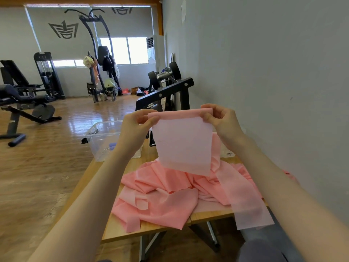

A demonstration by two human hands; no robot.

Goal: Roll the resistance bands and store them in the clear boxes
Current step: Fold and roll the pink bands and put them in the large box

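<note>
Head view: left hand (pixel 140 120) and right hand (pixel 219 118) pinch pink band (pixel 184 144).

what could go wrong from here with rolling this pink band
1. The band trails into the crumpled pink heap; rolling on may drag or snag the heap.
2. A tail hangs over the table edge, so its weight could pull loose band off.
3. The left hand and right hand pinch only the corners, so the roll may go skewed.
</note>
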